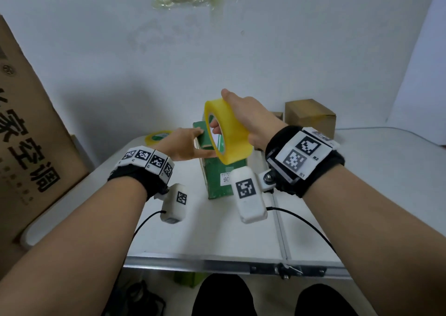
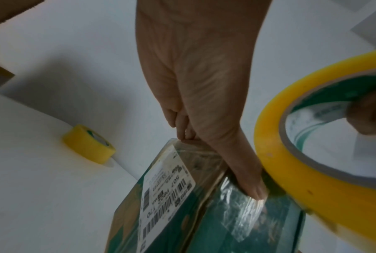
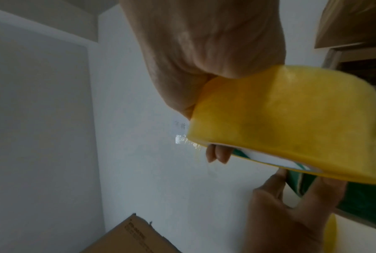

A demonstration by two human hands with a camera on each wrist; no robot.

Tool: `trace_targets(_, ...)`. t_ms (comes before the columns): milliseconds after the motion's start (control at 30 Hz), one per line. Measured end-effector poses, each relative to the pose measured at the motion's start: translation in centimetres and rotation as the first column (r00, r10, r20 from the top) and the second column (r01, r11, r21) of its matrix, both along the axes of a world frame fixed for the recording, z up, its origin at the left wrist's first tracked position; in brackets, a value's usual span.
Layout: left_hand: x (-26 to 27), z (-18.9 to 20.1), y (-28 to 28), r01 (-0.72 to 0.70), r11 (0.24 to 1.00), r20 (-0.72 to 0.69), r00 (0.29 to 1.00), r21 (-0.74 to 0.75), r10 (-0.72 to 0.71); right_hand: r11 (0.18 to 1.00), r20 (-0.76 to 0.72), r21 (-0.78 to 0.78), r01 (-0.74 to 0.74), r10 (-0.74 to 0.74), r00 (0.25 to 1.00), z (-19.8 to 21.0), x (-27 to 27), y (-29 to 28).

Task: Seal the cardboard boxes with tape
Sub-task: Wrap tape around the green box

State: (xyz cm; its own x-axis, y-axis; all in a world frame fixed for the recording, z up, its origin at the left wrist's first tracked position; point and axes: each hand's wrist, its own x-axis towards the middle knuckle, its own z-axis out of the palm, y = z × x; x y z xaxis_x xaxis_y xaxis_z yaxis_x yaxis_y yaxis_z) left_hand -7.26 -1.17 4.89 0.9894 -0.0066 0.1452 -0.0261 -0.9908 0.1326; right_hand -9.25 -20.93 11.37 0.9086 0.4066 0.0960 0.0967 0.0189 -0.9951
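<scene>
While the right hand (image 1: 243, 120) grips the tape roll (image 1: 226, 132) over the green box (image 1: 217, 170) at frame centre | left hand (image 1: 183, 144) open, thumb pressing clear tape onto its top | strip seems begun, not cut | brown box (image 1: 310, 115) right of centre looks already taped | spare roll (image 1: 156, 137) on bench (image 1: 217, 231), nothing blocking.

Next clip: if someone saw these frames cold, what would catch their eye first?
Most likely the big yellow tape roll, held upright in the right hand just above the green box at the middle of the white table. Next, the left hand, fingers on the box's top and thumb pressing clear tape onto its side. A second yellow roll lies at the table's far left edge.
</scene>
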Motion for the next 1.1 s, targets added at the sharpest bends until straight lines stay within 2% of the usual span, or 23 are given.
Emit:
trace_targets(200,-0.2,0.0,-0.7,-0.026,1.000,-0.003,1.000,-0.012,0.026,0.999,-0.067,0.048,0.011,-0.008,0.998,-1.6,-0.9,-1.5)
trace_targets(367,-0.3,-0.1,-0.2,-0.067,0.998,0.021,0.998,-0.002,0.067,0.999,-0.145,0.001,-0.039,0.039,0.989,-4.4,-2.3,-2.2)
trace_targets(533,-0.5,0.3,-0.5,-0.077,0.997,-0.023,0.997,-0.010,0.076,0.999,-0.151,0.008,-0.040,0.041,0.988,-5.9,-2.7,-1.9)
trace_targets(633,-0.7,0.5,-0.7,-0.087,0.996,-0.048,0.995,-0.004,0.087,0.999,-0.136,-0.043,-0.017,0.011,0.991,-6.7,-2.7,-2.1)
trace_targets(1000,-1.0,0.7,-1.1,-0.116,0.991,-0.055,0.991,0.059,0.119,0.994,-0.127,-0.112,0.018,-0.033,0.991,-9.1,-2.9,-1.7)
trace_targets(1100,-1.3,0.7,-1.3,-0.105,0.994,-0.061,0.992,0.031,0.107,0.994,-0.139,-0.111,0.020,-0.036,0.990,-10.2,-3.3,-1.7)
